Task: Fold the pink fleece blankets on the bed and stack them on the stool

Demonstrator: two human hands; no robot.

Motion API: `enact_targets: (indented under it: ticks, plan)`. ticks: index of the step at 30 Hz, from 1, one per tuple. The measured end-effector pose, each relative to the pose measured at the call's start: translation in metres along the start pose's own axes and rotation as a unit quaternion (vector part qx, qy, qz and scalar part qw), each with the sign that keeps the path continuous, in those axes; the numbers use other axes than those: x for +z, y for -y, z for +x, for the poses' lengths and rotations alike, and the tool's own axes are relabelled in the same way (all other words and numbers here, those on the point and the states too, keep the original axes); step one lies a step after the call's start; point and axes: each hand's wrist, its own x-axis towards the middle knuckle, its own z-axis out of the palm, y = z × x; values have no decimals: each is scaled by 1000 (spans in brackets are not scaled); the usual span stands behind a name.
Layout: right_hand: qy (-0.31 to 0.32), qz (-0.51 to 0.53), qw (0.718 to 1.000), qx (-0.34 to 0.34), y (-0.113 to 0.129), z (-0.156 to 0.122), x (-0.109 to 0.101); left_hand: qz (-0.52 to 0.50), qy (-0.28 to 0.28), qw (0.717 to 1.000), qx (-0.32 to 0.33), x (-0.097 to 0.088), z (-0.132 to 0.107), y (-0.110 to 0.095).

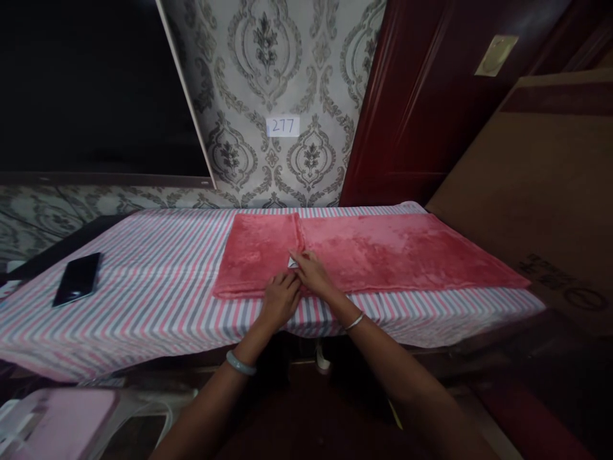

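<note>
A coral-red plush blanket [383,252] lies in a long strip on the striped cloth, its left end folded over into a thicker section. A small white tag [292,262] shows at the folded end's edge. My right hand [312,273] is closed, with thumb and fingertips pinching at the tag. Just to the left and nearer to me, my left hand [281,298] is closed on the blanket's front edge with its fingers bent; its thumb is hidden. The two hands touch or nearly touch.
A pink, grey and white striped cloth [158,275] covers the table. A dark phone [78,279] lies at its left. Behind are a large screen [96,89] and a wall paper label reading 277 [283,126]. A big cardboard box [536,185] borders the right side.
</note>
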Motion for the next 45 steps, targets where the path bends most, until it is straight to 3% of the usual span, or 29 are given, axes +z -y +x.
enact_targets:
  ticks: [6,12,17,24,28,32,36,45]
  plan:
    - [-85,127,986,72,-7,5,12,3,-5,1000,0,-2,0,-1]
    - [-147,128,976,96,-9,16,17,7,-5,1000,3,-5,1,-3]
    - [-88,106,990,25,-12,16,16,-5,-1,1000,-9,-5,-1,-3]
    - [-4,43,999,-11,-25,1,13,-131,-1,989,-61,-15,15,9]
    - [-2,15,1000,5,-22,-3,11,-60,54,993,-90,-18,35,11]
    - [34,-42,998,26,-21,-8,12,22,137,980,-141,-10,34,2]
    - [55,-60,997,3,-22,-13,14,65,133,975,-167,-5,24,-6]
    - [10,-20,999,41,-19,-15,12,62,115,978,-161,-5,22,-5]
